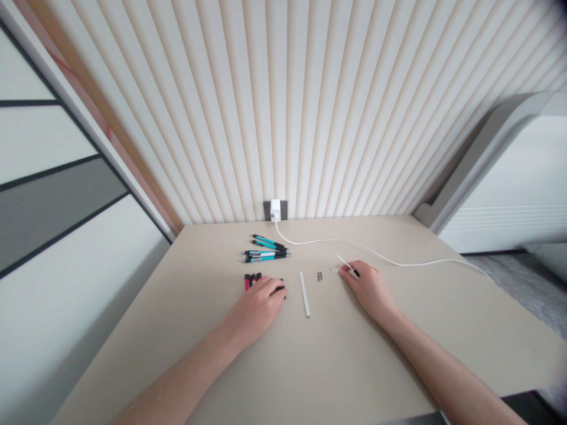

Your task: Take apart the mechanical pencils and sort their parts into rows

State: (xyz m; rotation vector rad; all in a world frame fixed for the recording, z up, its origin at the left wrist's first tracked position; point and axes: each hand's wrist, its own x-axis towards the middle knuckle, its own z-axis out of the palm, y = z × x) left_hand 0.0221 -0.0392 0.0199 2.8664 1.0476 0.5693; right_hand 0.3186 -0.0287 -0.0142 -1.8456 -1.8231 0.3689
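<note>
Two bare hands rest on the beige table (310, 366), w/ a long white refill (304, 294) lying loose between them - all places below are given relative to that refill.

Left hand (261, 298): just left of the refill, palm down, fingers curled over a small bunch of red-and-black pen barrels (251, 280). Fingertips touch a black piece at the hand's far edge; can't tell whether anything is actually gripped or the hand is only laid on top.

Right hand (370, 287): well right of the refill, fingertips pinched on a thin white stick (346, 265) w/ a dark end. The stick angles up & away toward the wall.

Btwn the refill and the right hand - two tiny dark bits (319, 276), side by side, too small to identify. Beyond the refill and slightly left: approx. four teal pens (266, 248) in a loose pile, apart from the left hand. Farther back, a white charger (275, 209) plugged in at the wall; its cable (390, 260) runs off to the right behind the right hand.
</note>
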